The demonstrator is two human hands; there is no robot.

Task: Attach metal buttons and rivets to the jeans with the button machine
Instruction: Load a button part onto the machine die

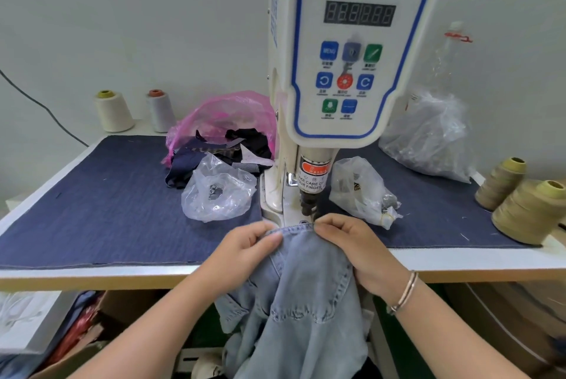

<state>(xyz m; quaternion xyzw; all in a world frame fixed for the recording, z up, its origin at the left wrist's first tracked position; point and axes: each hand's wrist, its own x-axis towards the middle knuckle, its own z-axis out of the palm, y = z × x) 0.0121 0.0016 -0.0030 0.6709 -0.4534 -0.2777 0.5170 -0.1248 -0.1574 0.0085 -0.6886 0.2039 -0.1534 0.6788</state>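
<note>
Upper left of the frame: two thread cones [114, 111], cream and grey, standing at the back edge of the tabletop [92, 265], which is covered by a dark denim cloth [101, 201]. Centre left: a pink plastic bag [220, 115] with dark fabric scraps [214, 158] spilling from it; in front of it a clear bag [214, 194] holding a few small metal pieces. Lower centre left: left hand [245, 253], fingers curled, thumb and forefinger pinching the stitched top edge of the jeans [306, 302]. Centre: servo button machine [355, 41], display unlit or unreadable, its dark punch head [309, 204] directly above and just behind the pinched edge. The jeans, pale blue, hang from that edge over the front of the tabletop down toward the bottom of the frame. Lower centre right: right hand [352, 247], bracelet at the wrist, likewise pinching the same edge, so the fabric is stretched between the two hands. Right of the machine: a small clear bag of metal hardware [361, 191], a larger crumpled clear bag [428, 139] behind it, then olive thread cones [526, 210] at the far right edge. Progress, as judged: no button or rivet is visible on the exposed denim; the edge appears to be in positioning under the punch, with pressing not yet done.
</note>
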